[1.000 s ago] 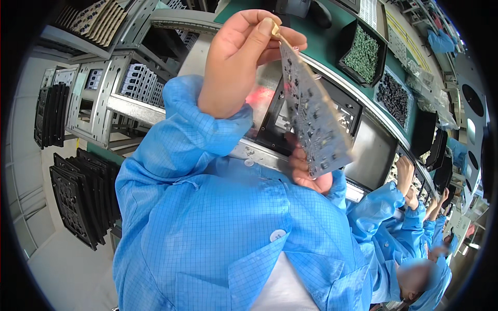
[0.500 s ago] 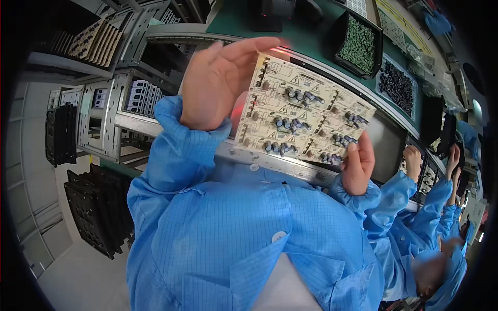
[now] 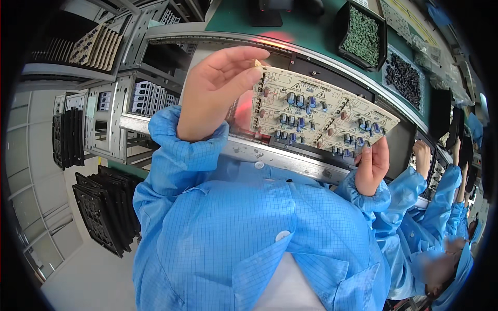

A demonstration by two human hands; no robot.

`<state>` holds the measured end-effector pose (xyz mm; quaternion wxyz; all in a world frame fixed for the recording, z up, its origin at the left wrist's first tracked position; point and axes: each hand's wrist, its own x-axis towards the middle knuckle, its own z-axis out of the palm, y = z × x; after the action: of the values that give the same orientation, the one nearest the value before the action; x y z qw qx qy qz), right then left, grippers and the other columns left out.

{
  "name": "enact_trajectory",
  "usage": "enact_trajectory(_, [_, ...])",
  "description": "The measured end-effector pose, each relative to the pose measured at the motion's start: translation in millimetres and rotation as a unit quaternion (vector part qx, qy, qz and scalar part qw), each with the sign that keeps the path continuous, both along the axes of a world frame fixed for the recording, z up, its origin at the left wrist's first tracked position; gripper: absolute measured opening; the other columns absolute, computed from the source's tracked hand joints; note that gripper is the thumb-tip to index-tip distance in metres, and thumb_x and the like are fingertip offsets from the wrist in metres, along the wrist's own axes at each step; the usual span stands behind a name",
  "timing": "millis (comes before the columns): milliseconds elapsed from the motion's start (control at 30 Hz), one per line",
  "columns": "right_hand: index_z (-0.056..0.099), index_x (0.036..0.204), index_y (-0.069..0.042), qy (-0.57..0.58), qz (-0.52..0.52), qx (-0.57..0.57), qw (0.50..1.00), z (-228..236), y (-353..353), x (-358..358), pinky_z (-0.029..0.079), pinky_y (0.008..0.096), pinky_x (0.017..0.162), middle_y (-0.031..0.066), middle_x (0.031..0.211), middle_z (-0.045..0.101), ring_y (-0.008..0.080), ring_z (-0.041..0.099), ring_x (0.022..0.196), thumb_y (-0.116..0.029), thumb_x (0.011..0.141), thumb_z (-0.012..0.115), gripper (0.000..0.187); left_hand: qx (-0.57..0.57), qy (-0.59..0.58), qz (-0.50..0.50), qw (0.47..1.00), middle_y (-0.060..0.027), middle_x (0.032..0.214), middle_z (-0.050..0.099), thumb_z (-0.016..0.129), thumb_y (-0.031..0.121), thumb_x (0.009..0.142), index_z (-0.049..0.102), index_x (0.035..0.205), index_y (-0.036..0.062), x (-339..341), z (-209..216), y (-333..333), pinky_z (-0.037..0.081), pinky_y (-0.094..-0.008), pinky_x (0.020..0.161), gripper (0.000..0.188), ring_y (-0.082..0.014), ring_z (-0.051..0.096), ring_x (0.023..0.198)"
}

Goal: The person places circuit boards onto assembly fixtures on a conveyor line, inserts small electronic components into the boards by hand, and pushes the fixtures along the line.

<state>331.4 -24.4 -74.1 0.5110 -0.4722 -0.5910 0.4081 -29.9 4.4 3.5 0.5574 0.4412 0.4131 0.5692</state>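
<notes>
A cream-coloured circuit board [image 3: 324, 115], fitted with groups of dark blue capacitors, is held up tilted in front of me, over a metal-edged conveyor rail [image 3: 290, 155]. My left hand [image 3: 220, 85] pinches its upper left corner between thumb and fingers. At the lower right corner my right hand [image 3: 372, 165] grips the edge, thumb on the component side and the other fingers partly hidden behind the board.
Beyond the rail, a black bin [image 3: 362, 39] of small green parts and a tray of black parts [image 3: 402, 80] stand on a green bench. Racked boards [image 3: 98, 46] are at left, black frames [image 3: 104, 212] below. Co-workers' blue sleeves [image 3: 402, 194] are close at right.
The board has tipped so its face looks narrower, and it has shifted slightly right. My left thumb and fingers have closed onto its corner; before, that hand was more spread.
</notes>
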Motion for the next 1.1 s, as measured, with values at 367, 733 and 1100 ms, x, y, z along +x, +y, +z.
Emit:
enact_trajectory(367, [0.046, 0.154, 0.004, 0.053, 0.006, -0.074, 0.996, 10.9, -0.2, -6.2, 0.041, 0.0171, 0.058, 0.0081, 0.122, 0.073, 0.0016, 0.055, 0.075, -0.006, 0.106, 0.057, 0.050, 0.006, -0.011, -0.009, 1.000, -0.0110, 0.122, 0.072, 0.066, 0.004, 0.100, 0.064, 0.134, -0.0044, -2.3, -3.8, -1.0, 0.055, -0.0270, 0.093, 0.035, -0.0126, 0.068, 0.107])
enact_trajectory(733, [0.047, 0.153, 0.003, 0.074, 0.009, -0.092, 0.993, 5.8, 0.7, -3.8, 0.041, 0.0162, 0.057, 0.0088, 0.123, 0.074, 0.0006, 0.056, 0.074, -0.005, 0.105, 0.058, 0.050, -0.008, -0.023, -0.004, 1.000, -0.0099, 0.116, 0.074, 0.062, 0.007, 0.103, 0.064, 0.133, -0.0039, -0.5, -3.7, 0.4, 0.055, -0.0258, 0.086, 0.032, -0.0109, 0.069, 0.099])
enact_trajectory(1100, [0.047, 0.152, 0.004, 0.057, 0.002, -0.090, 0.994, 4.9, 1.8, -6.6, 0.038, 0.0162, 0.053, 0.0104, 0.122, 0.074, 0.0001, 0.052, 0.065, -0.003, 0.105, 0.056, 0.049, 0.031, 0.019, 0.036, 0.999, -0.0095, 0.110, 0.076, 0.069, 0.003, 0.098, 0.067, 0.127, -0.0036, 2.1, -11.9, 4.2, 0.056, -0.0240, 0.085, 0.029, -0.0117, 0.071, 0.097])
